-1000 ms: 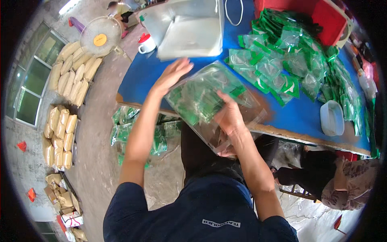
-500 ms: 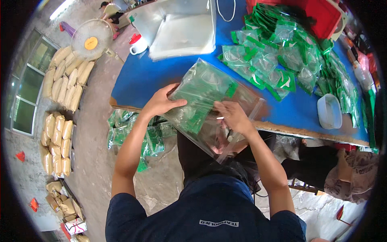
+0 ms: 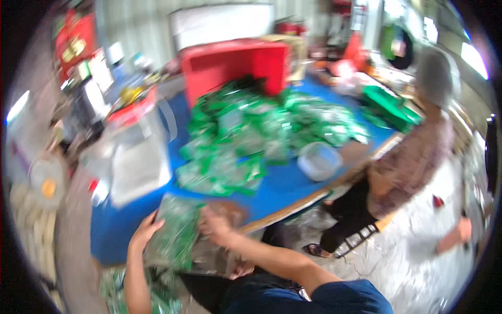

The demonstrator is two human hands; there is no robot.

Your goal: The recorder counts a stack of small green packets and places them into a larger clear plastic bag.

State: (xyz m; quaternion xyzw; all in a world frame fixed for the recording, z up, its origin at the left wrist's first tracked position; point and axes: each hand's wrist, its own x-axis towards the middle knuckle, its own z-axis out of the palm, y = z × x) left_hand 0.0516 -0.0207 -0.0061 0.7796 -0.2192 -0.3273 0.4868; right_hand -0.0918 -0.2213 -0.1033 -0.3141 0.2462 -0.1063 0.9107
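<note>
A large clear plastic bag [image 3: 175,227] with flat green-and-clear packets inside is held up at the table's near edge. My left hand [image 3: 146,231] grips its left side, thumb toward the front. On the bag's right side, my right hand [image 3: 214,226] is closed with curled fingers at the plastic; motion blurs it, and the fingertips are hard to make out. Just beyond the bag, a big heap of green-and-clear packets [image 3: 235,136] spreads over the blue table [image 3: 128,230].
A red crate [image 3: 235,49] lies tipped behind the heap. Right of the packets stands a whitish plastic tub [image 3: 319,161]. Clear plastic sheets [image 3: 138,170] and a red-lidded white mug [image 3: 98,192] are at left. A person in a hair cover [image 3: 413,152] sits at right. More green packets [image 3: 136,290] lie below the table.
My view has swung up and to the right, bringing the whole crate and the person at right into sight. Both hands stay at the bag, which now appears lower and further left.
</note>
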